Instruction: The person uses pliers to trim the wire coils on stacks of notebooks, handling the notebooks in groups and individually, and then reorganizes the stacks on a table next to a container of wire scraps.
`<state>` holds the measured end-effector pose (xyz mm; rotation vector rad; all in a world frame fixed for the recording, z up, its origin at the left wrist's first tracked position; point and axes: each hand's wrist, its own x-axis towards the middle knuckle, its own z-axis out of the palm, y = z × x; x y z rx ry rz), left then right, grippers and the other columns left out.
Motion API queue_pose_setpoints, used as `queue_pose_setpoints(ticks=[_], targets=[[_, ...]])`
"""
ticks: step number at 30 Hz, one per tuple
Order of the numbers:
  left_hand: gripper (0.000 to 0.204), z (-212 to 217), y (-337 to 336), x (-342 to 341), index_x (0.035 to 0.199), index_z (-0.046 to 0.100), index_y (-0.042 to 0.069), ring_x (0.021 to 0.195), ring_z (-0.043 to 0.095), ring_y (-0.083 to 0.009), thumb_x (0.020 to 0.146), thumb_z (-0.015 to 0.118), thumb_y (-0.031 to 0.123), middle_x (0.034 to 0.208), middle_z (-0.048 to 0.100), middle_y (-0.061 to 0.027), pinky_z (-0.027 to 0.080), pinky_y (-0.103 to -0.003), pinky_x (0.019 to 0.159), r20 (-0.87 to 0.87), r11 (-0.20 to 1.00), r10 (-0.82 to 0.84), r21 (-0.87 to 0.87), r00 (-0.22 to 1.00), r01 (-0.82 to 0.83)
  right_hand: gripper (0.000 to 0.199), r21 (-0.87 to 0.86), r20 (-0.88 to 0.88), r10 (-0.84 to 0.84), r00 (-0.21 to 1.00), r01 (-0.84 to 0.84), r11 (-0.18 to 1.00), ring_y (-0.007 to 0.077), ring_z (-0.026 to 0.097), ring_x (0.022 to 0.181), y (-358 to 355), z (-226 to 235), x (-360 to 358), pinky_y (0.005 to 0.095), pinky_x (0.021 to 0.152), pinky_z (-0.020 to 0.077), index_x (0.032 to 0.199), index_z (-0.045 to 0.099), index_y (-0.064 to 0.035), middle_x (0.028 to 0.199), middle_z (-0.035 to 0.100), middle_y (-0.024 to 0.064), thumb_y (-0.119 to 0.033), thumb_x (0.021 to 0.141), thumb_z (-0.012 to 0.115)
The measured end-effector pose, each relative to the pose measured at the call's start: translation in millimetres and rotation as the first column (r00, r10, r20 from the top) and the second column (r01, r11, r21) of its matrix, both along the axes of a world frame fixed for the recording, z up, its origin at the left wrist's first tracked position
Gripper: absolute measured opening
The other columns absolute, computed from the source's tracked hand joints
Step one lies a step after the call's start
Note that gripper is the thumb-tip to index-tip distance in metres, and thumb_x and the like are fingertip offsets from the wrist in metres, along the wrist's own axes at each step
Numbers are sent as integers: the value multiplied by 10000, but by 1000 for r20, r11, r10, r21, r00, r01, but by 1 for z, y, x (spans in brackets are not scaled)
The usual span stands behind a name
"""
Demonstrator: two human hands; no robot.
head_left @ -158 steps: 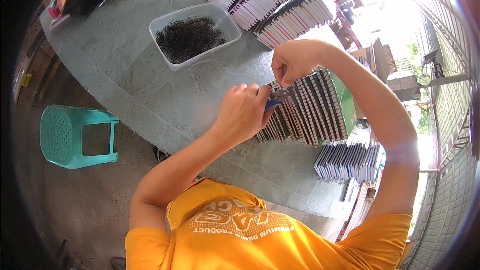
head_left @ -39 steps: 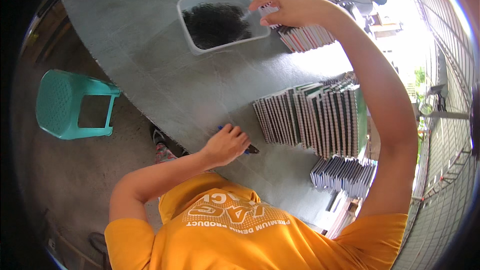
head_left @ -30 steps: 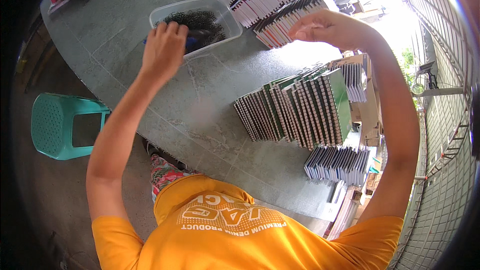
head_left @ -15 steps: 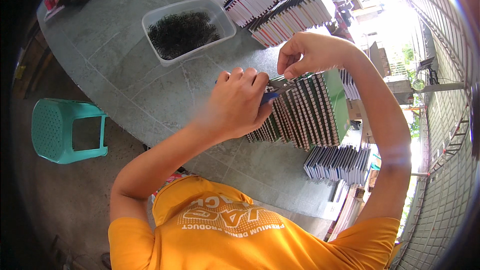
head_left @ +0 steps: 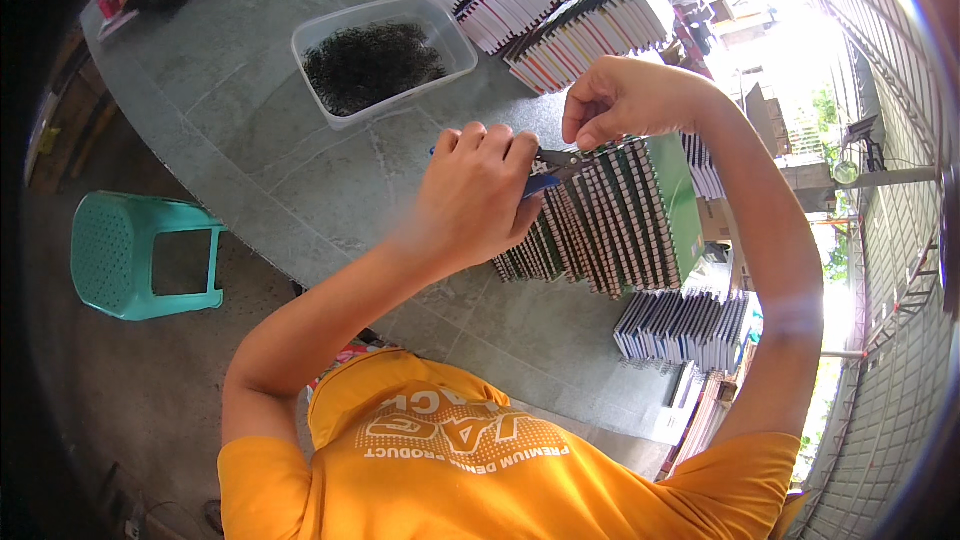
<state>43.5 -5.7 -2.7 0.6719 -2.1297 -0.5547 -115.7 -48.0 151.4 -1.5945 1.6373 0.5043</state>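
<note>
My left hand (head_left: pixel 465 195) is wrapped round the blue-handled pliers (head_left: pixel 562 162), their metal nose lying at the upper edge of a row of green-covered spiral notebooks (head_left: pixel 625 225). My right hand (head_left: pixel 640 100) is curled, thumb and forefinger drawn together just beside that nose; I can't tell whether a coil end sits between them.

The notebooks stand packed together on the grey table (head_left: pixel 390 195), coil bindings facing me. I'd expect the row to be heavy, one book light; the covers look stiff and smooth, perhaps a bit slippery, and the coils springy and easily bent. I'd lift a book by its covers, sparing the binding, and grip the pliers well back on their handles.
</note>
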Motion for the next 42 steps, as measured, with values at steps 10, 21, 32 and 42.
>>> queue_pose_setpoints(ticks=[10,21,32,42], targets=[[364,1,2,-4,979,509,46,844,538,-272,674,650,187,871,541,-107,391,-395,732,27,998,35,-49,999,-33,169,-22,36,49,998,-49,999,85,555,663,3,-3,-3,229,631,440,870,630,15,717,613,21,-83,738,669],[332,7,5,0,950,510,38,793,545,-285,669,653,139,837,535,-104,426,-392,680,26,997,33,69,999,-35,139,-2,36,31,999,-31,1000,91,538,627,0,4,-1,234,596,454,859,615,31,680,582,20,-73,769,634],[312,13,-1,-14,923,504,30,761,555,-294,662,649,123,804,537,-110,444,-395,659,119,996,-49,79,992,40,167,-77,6,140,990,-139,987,104,583,697,5,11,0,242,678,481,886,623,33,744,620,43,-52,744,645],[325,21,10,-7,941,507,36,803,531,-271,665,648,136,846,529,-95,392,-391,685,65,997,79,-12,995,-79,218,-90,17,21,1000,-20,996,114,606,723,7,13,-4,244,696,484,900,628,37,772,639,60,-23,697,679]])
